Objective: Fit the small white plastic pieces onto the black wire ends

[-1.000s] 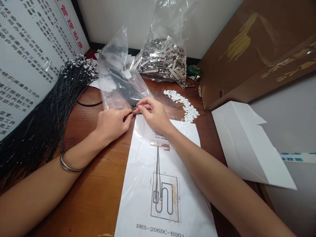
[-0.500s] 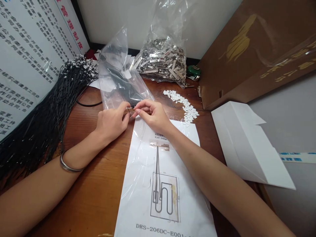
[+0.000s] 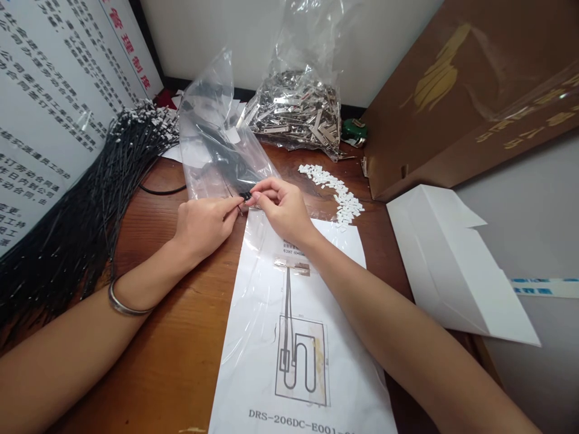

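Observation:
My left hand (image 3: 203,224) and my right hand (image 3: 279,208) meet fingertip to fingertip at the mouth of a clear plastic bag (image 3: 217,138) on the wooden table (image 3: 172,337). Both pinch a small dark part (image 3: 246,196) with a thin black wire end between them. The fingers of each hand are curled closed on it. Dark pieces show inside the bag. A printed drawing sheet (image 3: 298,343) under clear film lies just below the hands, with a sample wire and metal strip taped on it.
A thick bundle of black wires (image 3: 76,211) lies at the left. At the back stands a bag of metal clips (image 3: 296,111). A pile of small white pieces (image 3: 337,193), a brown carton (image 3: 461,84) and a white folded paper (image 3: 452,265) sit to the right.
The hands stayed at the bag's mouth. The right fingers lifted slightly half a second ago, then came back down onto the small dark part.

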Tool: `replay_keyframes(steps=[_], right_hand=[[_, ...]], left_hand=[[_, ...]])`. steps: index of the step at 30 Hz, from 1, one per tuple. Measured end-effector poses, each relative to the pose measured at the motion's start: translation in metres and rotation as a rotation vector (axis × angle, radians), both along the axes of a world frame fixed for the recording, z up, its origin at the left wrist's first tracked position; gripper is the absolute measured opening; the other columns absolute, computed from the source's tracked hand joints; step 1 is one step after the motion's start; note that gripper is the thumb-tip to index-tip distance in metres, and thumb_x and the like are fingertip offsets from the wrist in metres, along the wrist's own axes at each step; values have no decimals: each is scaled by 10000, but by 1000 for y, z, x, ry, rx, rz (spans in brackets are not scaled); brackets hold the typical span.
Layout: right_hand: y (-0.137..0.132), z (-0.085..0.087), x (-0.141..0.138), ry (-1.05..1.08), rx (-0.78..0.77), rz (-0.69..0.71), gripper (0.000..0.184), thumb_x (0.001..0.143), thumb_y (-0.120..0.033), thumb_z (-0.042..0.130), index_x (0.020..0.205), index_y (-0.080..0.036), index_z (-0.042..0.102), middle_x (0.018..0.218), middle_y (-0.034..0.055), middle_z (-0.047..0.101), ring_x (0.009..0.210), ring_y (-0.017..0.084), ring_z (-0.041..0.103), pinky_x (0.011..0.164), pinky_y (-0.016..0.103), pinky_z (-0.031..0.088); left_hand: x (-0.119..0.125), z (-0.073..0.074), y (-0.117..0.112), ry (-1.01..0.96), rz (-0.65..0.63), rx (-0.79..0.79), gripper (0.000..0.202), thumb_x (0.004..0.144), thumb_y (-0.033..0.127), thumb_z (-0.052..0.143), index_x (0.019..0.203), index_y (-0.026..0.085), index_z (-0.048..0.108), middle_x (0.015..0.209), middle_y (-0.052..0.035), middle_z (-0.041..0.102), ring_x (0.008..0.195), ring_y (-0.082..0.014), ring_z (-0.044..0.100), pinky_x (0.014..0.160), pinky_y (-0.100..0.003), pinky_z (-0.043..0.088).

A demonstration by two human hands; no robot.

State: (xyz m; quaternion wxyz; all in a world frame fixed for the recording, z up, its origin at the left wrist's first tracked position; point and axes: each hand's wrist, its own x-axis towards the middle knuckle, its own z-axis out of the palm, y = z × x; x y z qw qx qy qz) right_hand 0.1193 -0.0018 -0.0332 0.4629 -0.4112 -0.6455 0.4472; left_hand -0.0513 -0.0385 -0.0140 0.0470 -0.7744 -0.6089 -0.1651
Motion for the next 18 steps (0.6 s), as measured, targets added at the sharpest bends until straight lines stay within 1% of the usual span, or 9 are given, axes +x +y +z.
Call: replay_keyframes(steps=[4, 7, 12, 15, 18], right_hand=[[-3, -1, -1, -214, 128, -120, 74, 839, -168, 544, 846, -217, 600, 771, 3, 754, 776, 192, 733, 722, 327, 515], [-6, 1, -2, -288, 166, -124, 95, 843, -153, 530, 848, -224, 593, 762, -6, 751, 795, 199, 737, 733, 326, 508], [-5, 1, -2, -257, 146, -82, 98, 872, -163, 508, 869, -219, 588, 834, 12, 752, 871, 206, 737, 774, 330, 517], [-3, -1, -2, -234, 125, -69, 88, 896, -186, 508, 881, -224, 586, 860, 19, 756, 883, 211, 734, 806, 349, 520], [-2, -1, -3, -208, 115, -62, 87, 906, -190, 512, 881, -230, 585, 872, 22, 757, 920, 216, 730, 834, 358, 516]], left_hand=[[-1, -1, 0, -5, 8, 6, 292, 938, 342, 510, 1081, 343, 765, 947, -10, 784, 809, -227, 705, 554, -308, 351], [0, -1, 0, 8, 18, 13, 309, 951, 360, 490, 1096, 334, 761, 921, -23, 769, 794, -221, 688, 549, -302, 347], [0, -1, 0, 56, 17, 40, 321, 959, 369, 473, 1102, 337, 759, 849, -34, 736, 745, -209, 662, 526, -290, 321], [-2, -2, 0, 69, -20, 74, 325, 968, 377, 463, 1087, 341, 763, 810, -25, 732, 706, -194, 655, 501, -290, 294], [-3, -4, 0, 59, -77, 110, 328, 973, 385, 460, 1054, 334, 773, 817, -20, 741, 679, -175, 651, 489, -283, 304]])
